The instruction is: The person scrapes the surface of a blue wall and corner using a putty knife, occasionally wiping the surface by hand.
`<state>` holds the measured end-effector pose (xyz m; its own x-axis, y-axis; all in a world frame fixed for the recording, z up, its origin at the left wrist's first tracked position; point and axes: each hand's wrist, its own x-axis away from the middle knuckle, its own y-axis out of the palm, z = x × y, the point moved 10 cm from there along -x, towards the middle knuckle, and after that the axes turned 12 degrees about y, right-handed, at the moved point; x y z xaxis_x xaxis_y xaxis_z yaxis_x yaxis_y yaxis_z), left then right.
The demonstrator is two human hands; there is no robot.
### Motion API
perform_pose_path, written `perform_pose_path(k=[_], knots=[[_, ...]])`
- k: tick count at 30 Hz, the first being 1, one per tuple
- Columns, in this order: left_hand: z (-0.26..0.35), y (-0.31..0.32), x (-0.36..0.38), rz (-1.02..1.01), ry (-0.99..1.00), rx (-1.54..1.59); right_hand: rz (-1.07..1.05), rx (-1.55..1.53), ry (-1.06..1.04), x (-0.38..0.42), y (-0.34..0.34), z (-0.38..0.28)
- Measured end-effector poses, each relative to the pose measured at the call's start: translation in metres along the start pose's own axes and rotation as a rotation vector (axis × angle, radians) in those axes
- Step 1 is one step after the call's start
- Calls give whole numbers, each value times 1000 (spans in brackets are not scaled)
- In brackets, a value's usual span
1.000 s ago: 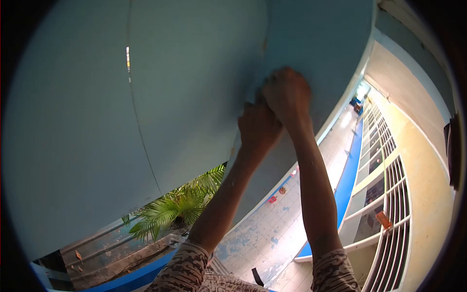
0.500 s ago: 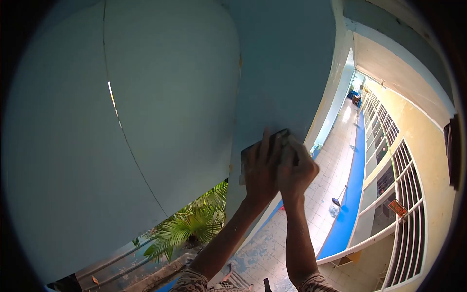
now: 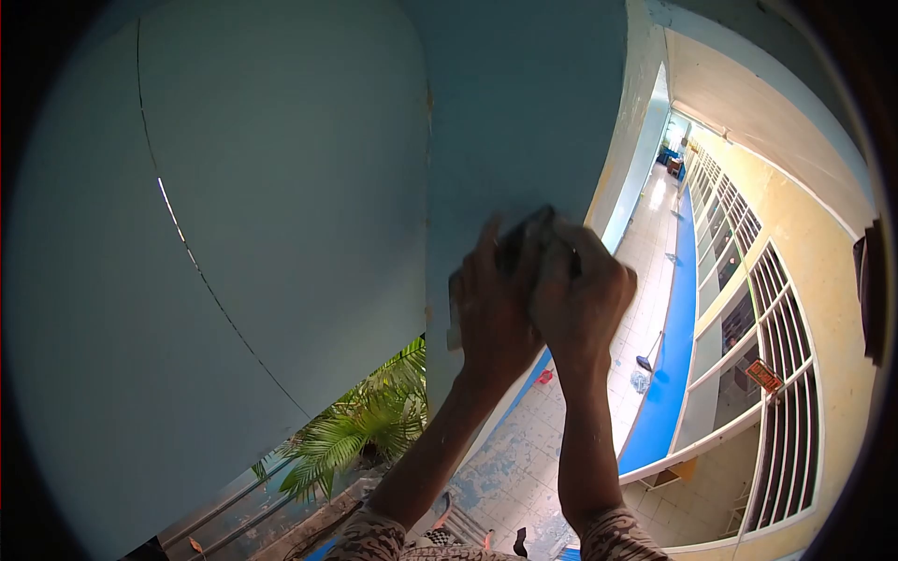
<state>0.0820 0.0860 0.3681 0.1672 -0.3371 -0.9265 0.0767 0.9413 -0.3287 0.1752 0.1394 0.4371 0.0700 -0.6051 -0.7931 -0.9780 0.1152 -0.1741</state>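
Both hands press a dark, flat pad (image 3: 456,288), like a piece of sandpaper, against a blue-painted wall face (image 3: 524,112). My left hand (image 3: 498,304) lies over the pad with its fingers bent across it; a pale edge shows below at its left side. My right hand (image 3: 585,285) is closed on the pad's upper right part, thumb side close to the left hand. Motion blurs the fingertips and the pad. Some of the pad is hidden under the fingers.
To the left is a wide pale wall panel (image 3: 290,196) with a thin gap line. Palm leaves (image 3: 360,439) show below. At right a tiled corridor (image 3: 524,467) runs along a blue floor strip (image 3: 659,411) and barred windows (image 3: 786,374). A broom (image 3: 644,362) and red sandals (image 3: 544,376) are on the floor.
Both hands and the pad have shifted slightly up the wall face, the right hand also rightward. The view has shifted a little, so the walls appear further left.
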Motion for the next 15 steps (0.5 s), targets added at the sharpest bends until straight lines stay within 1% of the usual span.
perform_pose_path(k=[1,2,5,7,9,12,14,15], knots=[[3,4,3,-43,3,33,30,-14,5,4,-7,3],[2,4,1,-37,4,33,40,-20,40,6,-9,13],[-1,1,-10,-19,-6,55,-9,-22,-13,-9,-2,-6],[-2,-9,-24,7,30,-31,-20,8,5,-18,3,-9],[2,-4,-13,11,32,-40,-25,34,9,-14,1,-8],[5,-1,-10,32,27,-36,6,-24,54,-8,-6,4],[-1,1,-21,24,15,-19,11,-43,5,-22,-1,-6],[-6,-6,-36,64,20,-8,10,-54,-29,-29,2,-15]])
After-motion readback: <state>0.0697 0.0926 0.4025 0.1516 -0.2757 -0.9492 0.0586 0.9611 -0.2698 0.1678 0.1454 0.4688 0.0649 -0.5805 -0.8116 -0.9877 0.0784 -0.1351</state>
